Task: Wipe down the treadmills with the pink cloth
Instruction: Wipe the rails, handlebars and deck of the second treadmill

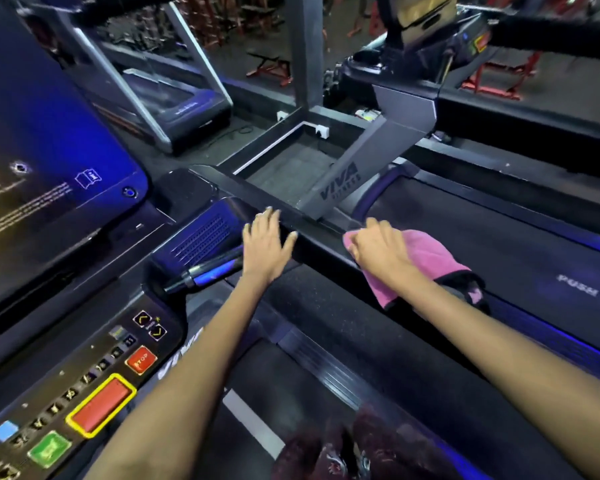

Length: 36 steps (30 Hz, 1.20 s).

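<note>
I stand on a black treadmill whose side handrail [312, 242] runs from the console toward the right. My right hand [378, 249] lies on the pink cloth [426, 259] and presses it against the rail, fingers spread over the fabric. The cloth drapes down over the rail's near side. My left hand [265, 242] rests flat on the same rail a little to the left, fingers straight, holding nothing. Further right lies the belt of the neighbouring treadmill [482, 237], its grey upright [347, 178] marked VIVA.
The console [94, 368] with red, green and STOP buttons fills the lower left, under a large dark screen [42, 143]. A short grip bar [205, 268] juts out left of my left hand. Another treadmill [174, 98] and red gym frames [496, 77] stand beyond.
</note>
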Available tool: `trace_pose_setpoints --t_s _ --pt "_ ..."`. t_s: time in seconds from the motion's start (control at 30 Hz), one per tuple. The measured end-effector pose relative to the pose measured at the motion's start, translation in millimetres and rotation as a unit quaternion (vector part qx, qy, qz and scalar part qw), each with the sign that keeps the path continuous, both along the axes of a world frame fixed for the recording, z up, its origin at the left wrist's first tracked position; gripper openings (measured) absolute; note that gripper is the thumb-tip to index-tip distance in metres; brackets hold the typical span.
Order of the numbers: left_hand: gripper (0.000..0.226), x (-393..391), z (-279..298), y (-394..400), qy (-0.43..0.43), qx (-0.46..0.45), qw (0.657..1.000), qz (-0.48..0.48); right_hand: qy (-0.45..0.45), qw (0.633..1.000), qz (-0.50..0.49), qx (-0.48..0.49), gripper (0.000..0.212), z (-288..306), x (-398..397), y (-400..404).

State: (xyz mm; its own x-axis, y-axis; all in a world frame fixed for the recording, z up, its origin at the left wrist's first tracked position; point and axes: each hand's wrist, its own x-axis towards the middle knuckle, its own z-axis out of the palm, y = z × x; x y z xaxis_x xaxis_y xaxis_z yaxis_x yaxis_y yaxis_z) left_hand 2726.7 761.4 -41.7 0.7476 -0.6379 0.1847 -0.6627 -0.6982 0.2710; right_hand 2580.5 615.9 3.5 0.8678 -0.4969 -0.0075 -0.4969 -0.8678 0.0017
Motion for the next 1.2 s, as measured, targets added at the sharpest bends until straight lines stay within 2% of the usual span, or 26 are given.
trace_pose_setpoints --t_s 0.13,0.2,0.23,0.3,0.37,0.43,0.5,0.6,0.67,0.77,0.9,1.0,1.1,1.2 --pt "0.05 -8.1 14.3 -37.0 0.019 0.014 0.982 -0.187 0.01 0.995 -0.1 -0.013 0.028 5.6 22.3 16.9" --pt "0.047 -17.2 3.0 -45.3 0.037 0.033 0.973 -0.225 0.002 0.995 -0.096 -0.025 0.029 3.9 28.8 36.7" --pt "0.054 -22.0 -2.9 -44.8 0.037 0.034 0.972 -0.231 0.001 0.995 -0.087 -0.042 0.03 1.0 23.3 43.5" --pt "0.071 -24.3 -11.9 -41.9 0.022 0.006 0.973 -0.23 0.011 0.994 -0.078 -0.074 0.036 -6.0 -2.2 49.1" --pt "0.075 -19.8 -16.0 -42.4 0.015 -0.017 0.973 -0.231 0.017 0.993 -0.098 -0.069 0.046 -9.8 -28.9 41.5" --pt "0.063 -16.4 -15.0 -45.5 0.03 -0.017 0.972 -0.234 0.011 0.991 -0.11 -0.076 0.049 -13.9 -50.8 33.9" --pt "0.05 -16.8 -16.8 -45.8 0.041 -0.006 0.97 -0.24 0.004 0.986 -0.084 -0.144 0.046 -20.7 -65.2 36.1" --pt "0.04 -15.1 -20.3 -45.8 0.042 -0.003 0.969 -0.242 -0.016 0.973 -0.123 -0.193 0.041 -28.9 -59.5 48.9" --pt "0.045 -13.3 -21.3 -45.9 0.042 -0.009 0.97 -0.241 -0.018 0.972 -0.163 -0.168 0.032 -20.3 -36.8 60.5" --pt "0.062 -14.6 -18.5 -43.9 0.035 -0.026 0.97 -0.24 -0.022 0.979 -0.169 -0.111 0.034 -17.3 -12.4 67.2" --pt "0.055 -21.4 -18.5 -42.7 0.019 -0.021 0.974 -0.226 0.013 0.979 -0.166 -0.119 0.035 -20.5 -49.9 69.5" --pt "0.049 -31.3 -16.0 -44.6 -0.008 0.005 0.979 -0.205 0.038 0.96 -0.252 -0.114 0.034 -21.8 -84.0 67.7" --pt "0.061 -45.8 -10.9 -49.8 0.008 0.032 0.984 -0.174 0.025 0.942 -0.327 -0.068 0.033 -11.7 -70.2 56.6" --pt "0.046 -51.5 -11.2 -50.4 0.045 -0.009 0.988 -0.149 0.037 0.946 -0.313 -0.071 0.032 -14.2 -56.3 63.8"
